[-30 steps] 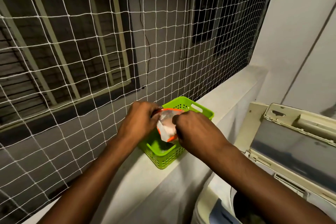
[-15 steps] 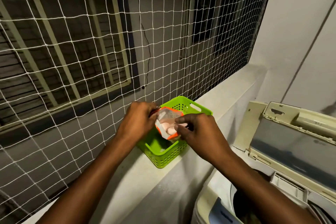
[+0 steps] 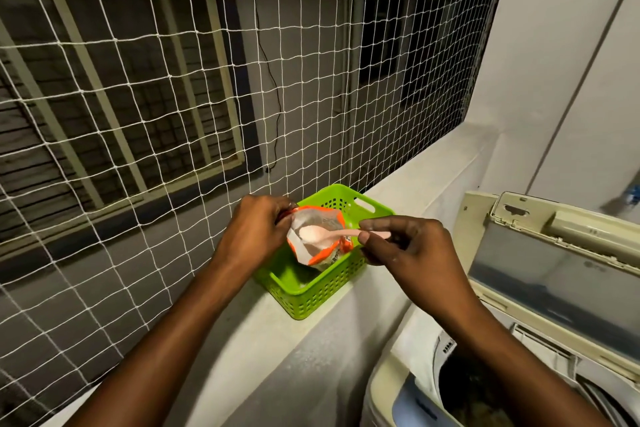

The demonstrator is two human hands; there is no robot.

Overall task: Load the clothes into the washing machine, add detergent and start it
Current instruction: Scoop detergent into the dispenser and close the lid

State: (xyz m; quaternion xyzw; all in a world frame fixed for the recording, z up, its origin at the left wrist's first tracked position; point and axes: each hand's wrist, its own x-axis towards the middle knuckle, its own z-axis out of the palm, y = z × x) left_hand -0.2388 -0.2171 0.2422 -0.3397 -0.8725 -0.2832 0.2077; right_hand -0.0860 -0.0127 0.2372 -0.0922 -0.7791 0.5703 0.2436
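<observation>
An orange and white detergent pouch [image 3: 329, 255] stands open inside a green plastic basket [image 3: 325, 291] on the white ledge. My left hand [image 3: 254, 230] grips the pouch's left edge. My right hand [image 3: 403, 248] pinches the handle of a pale pink spoon [image 3: 325, 234], whose bowl carries white powder just above the pouch mouth. At the lower right is the top-loading washing machine [image 3: 408, 388], lid [image 3: 557, 270] raised, with dark clothes [image 3: 467, 402] in the drum.
A white mesh net [image 3: 173, 114] closes off the balcony opening behind the ledge [image 3: 263, 333]. A white wall [image 3: 571, 62] rises at the right, behind the raised lid.
My right hand has drawn back to the right out of the pouch, and the spoon with powder has come into sight. The left hand has kept its grip on the pouch.
</observation>
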